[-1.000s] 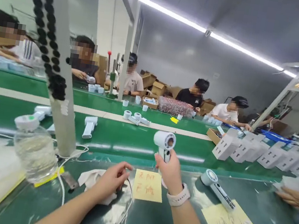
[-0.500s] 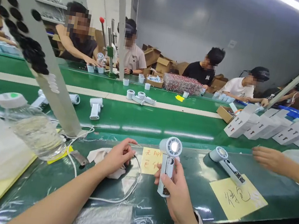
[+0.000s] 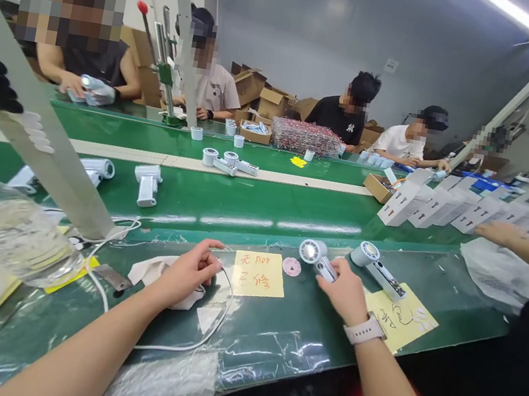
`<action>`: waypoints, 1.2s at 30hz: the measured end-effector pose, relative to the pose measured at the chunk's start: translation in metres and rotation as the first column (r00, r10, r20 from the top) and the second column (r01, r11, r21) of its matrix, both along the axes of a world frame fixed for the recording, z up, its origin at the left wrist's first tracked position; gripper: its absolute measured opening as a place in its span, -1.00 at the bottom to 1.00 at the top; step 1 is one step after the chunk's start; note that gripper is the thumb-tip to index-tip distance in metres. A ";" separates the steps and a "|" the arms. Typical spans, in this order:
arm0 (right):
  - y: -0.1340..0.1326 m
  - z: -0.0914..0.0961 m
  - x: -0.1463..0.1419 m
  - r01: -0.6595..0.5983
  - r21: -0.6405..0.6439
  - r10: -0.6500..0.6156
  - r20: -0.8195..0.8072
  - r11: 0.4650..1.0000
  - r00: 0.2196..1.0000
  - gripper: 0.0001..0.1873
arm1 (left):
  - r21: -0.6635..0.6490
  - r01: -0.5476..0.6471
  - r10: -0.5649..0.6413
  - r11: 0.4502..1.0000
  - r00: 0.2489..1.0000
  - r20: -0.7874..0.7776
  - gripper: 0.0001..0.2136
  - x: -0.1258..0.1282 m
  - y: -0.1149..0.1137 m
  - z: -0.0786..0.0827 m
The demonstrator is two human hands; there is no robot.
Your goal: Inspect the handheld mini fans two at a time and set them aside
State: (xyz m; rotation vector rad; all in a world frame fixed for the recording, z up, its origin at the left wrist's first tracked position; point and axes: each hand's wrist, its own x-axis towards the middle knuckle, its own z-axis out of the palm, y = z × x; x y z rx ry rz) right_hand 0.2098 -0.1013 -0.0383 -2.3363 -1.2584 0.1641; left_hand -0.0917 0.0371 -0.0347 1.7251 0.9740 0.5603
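Note:
My right hand (image 3: 344, 294), with a white watch on the wrist, is closed round the handle of a white handheld fan (image 3: 314, 255) that lies on the green bench beside a second fan (image 3: 377, 271). A yellow note (image 3: 402, 313) lies under the second fan. My left hand (image 3: 185, 271) rests on a white cloth (image 3: 153, 271), fingers pinched on the end of a white cable (image 3: 201, 336). Between my hands lie another yellow note with writing (image 3: 258, 274) and a small round pink disc (image 3: 291, 267).
A clear water bottle (image 3: 0, 228) lies at the left by a slanted metal post (image 3: 44, 148). White fans (image 3: 146, 181) ride the green conveyor (image 3: 263, 204). White boxes (image 3: 425, 205) stand at right. A co-worker's hand (image 3: 505, 233) reaches in from the right. Several people sit across the belt.
My right hand lowered the fan from upright in front of me and laid it on the bench next to the second fan. The left hand stayed on the cloth.

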 end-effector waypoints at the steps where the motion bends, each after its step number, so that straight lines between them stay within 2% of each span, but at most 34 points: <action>1: 0.000 0.002 0.016 0.017 -0.011 -0.016 0.052 1.000 0.999 -0.77 | -0.006 0.012 -0.012 1.000 1.000 -0.011 -0.53 0.000 0.000 0.000; 3: -0.003 0.006 0.042 0.063 -0.038 -0.056 0.166 0.997 0.984 -0.80 | -0.004 0.035 -0.036 0.999 0.999 -0.023 -0.53 -0.001 0.001 -0.002; 6: -0.013 0.007 0.060 0.176 -0.056 -0.150 0.306 0.983 0.940 -0.79 | 0.022 0.066 -0.065 0.998 0.997 -0.037 -0.56 -0.002 0.002 -0.005; 9: -0.016 0.003 0.055 0.280 -0.030 -0.245 0.402 0.960 0.883 -0.73 | 0.036 0.085 -0.083 0.996 0.995 -0.055 -0.59 -0.003 0.003 -0.009; 11: -0.008 0.001 0.037 0.275 -0.008 -0.244 0.437 0.961 0.866 -0.72 | 0.032 0.088 -0.086 0.996 0.995 -0.057 -0.61 -0.004 0.002 -0.010; 13: 0.008 0.002 0.007 0.153 -0.031 -0.123 0.450 0.988 0.885 -0.71 | 0.021 0.082 -0.081 0.996 0.995 -0.053 -0.65 -0.003 0.000 -0.011; 15: 0.030 0.005 -0.032 -0.086 -0.122 0.129 0.409 0.989 0.904 -0.73 | 0.003 0.068 -0.068 0.998 0.997 -0.034 -0.68 -0.002 -0.003 -0.012; 17: 0.055 0.009 -0.074 -0.321 -0.210 0.374 0.315 0.924 0.872 -0.79 | -0.028 0.023 -0.022 0.999 0.999 0.039 -0.70 -0.001 -0.004 -0.014; 18: 0.066 0.010 -0.095 -0.393 -0.231 0.447 0.273 0.890 0.852 -0.84 | -0.040 -0.013 0.017 0.999 0.996 0.088 -0.71 -0.001 -0.004 -0.015; 21: 0.090 0.007 -0.148 -0.480 -0.241 0.528 0.209 0.844 0.823 -0.88 | -0.040 -0.149 0.154 0.988 0.968 0.201 -0.74 -0.003 -0.002 -0.016; 23: 0.096 0.000 -0.172 -0.519 -0.228 0.560 0.189 0.824 0.807 -0.87 | -0.020 -0.220 0.218 0.975 0.950 0.225 -0.74 -0.007 0.000 -0.016; 25: 0.096 -0.009 -0.182 -0.565 -0.200 0.596 0.177 0.801 0.783 -0.82 | -0.016 -0.260 0.256 0.965 0.936 0.242 -0.74 -0.009 0.003 -0.016; 28: 0.093 -0.020 -0.178 -0.606 -0.147 0.623 0.141 0.782 0.770 -0.80 | -0.032 -0.260 0.260 0.965 0.932 0.253 -0.74 -0.006 0.005 -0.020; 33: 0.101 -0.031 -0.157 -0.599 -0.008 0.599 -0.026 0.800 0.800 -0.81 | -0.072 -0.207 0.218 0.976 0.950 0.225 -0.70 0.001 0.001 -0.027; 36: 0.108 -0.036 -0.154 -0.561 0.092 0.568 -0.153 0.823 0.809 -0.85 | 0.007 -0.245 0.239 0.970 0.952 0.190 -0.74 0.001 -0.008 -0.015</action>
